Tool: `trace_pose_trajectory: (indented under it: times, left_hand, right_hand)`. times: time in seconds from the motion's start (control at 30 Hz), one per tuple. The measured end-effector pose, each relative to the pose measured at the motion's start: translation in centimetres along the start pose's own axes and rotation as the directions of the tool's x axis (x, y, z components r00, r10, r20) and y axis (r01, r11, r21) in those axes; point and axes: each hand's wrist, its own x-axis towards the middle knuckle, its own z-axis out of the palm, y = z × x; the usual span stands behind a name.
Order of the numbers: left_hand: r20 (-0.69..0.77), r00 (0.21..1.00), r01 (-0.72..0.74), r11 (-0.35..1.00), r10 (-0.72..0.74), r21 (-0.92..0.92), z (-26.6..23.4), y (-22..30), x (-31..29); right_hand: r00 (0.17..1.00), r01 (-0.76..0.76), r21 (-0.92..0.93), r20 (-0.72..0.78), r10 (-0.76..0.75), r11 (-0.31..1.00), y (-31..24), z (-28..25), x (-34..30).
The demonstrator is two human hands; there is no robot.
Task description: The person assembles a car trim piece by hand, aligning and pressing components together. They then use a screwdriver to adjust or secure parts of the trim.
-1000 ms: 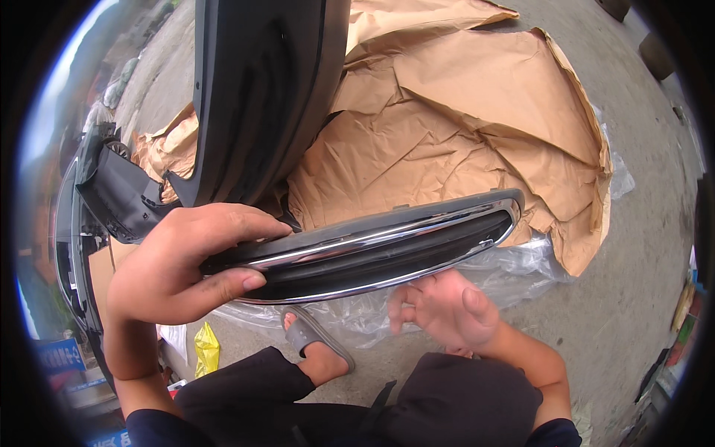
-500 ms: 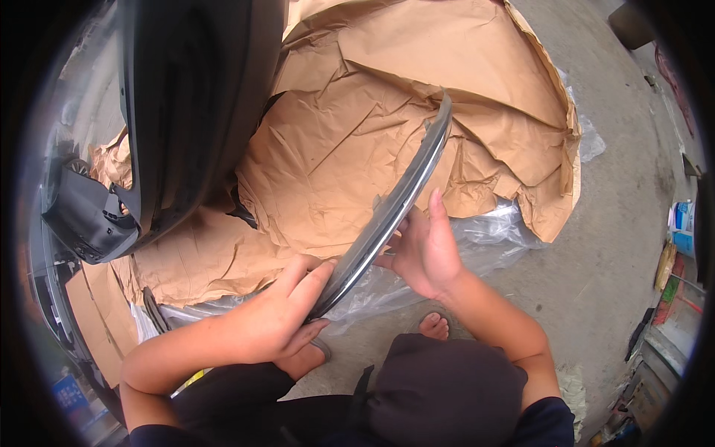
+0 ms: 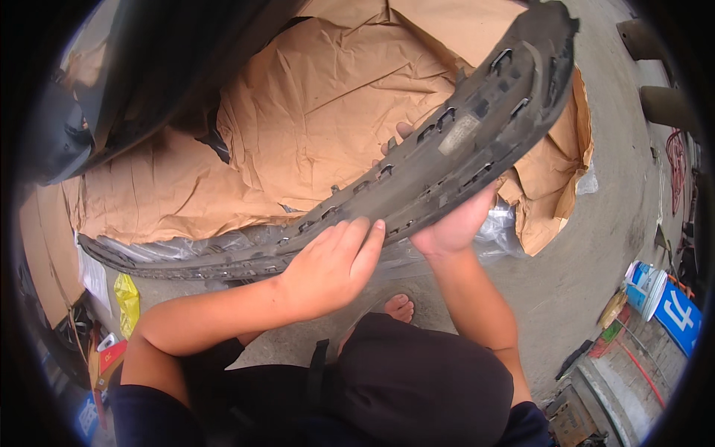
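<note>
A long curved black trim strip (image 3: 417, 175) runs from the lower left to the upper right, its clip-studded back facing up and a pale label (image 3: 459, 134) stuck on it. My left hand (image 3: 335, 261) is closed at the strip's near edge, fingers pressed on the back; its thumb is hidden. From beneath, my right hand (image 3: 458, 223) grips the strip farther right, with fingertips showing past the far edge. Crumpled brown paper (image 3: 290, 119) lies below the strip. At the upper left stands a large black car bumper (image 3: 171, 67), partly cut off.
Clear plastic sheeting (image 3: 495, 231) shows under the paper. On the concrete floor (image 3: 618, 171) at right are a white-and-blue bucket (image 3: 645, 287) and a blue sign (image 3: 679, 316). A yellow bag (image 3: 126, 304) and cardboard (image 3: 48, 253) lie at left. My bare foot (image 3: 400, 307) is just below the strip.
The trim strip has turned from its thin chrome edge to its clip-studded back, and its far end has swung up and right. Its left end now shows. The bumper appears more tilted.
</note>
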Motion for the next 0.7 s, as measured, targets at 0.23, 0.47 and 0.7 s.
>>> trace_pose_trajectory:
  times: [0.23,0.47,0.7]
  left_hand:
    - [-0.234,0.957,0.113,0.965,-0.169,-0.236,-2.1,-4.8,2.6]
    - [0.460,0.880,0.430,0.606,-0.115,-0.670,-3.9,-7.6,5.6]
    - [0.513,0.854,0.442,0.645,-0.090,-0.623,-5.8,-6.7,6.3]
  right_hand:
    - [0.944,-0.024,-0.004,0.328,0.024,1.000,0.0,-2.1,-0.4]
    - [0.872,0.062,-0.166,0.490,0.027,0.984,0.0,-1.4,-0.5]
    - [0.831,-0.003,-0.068,0.555,0.040,0.998,-0.2,-0.9,-0.6]
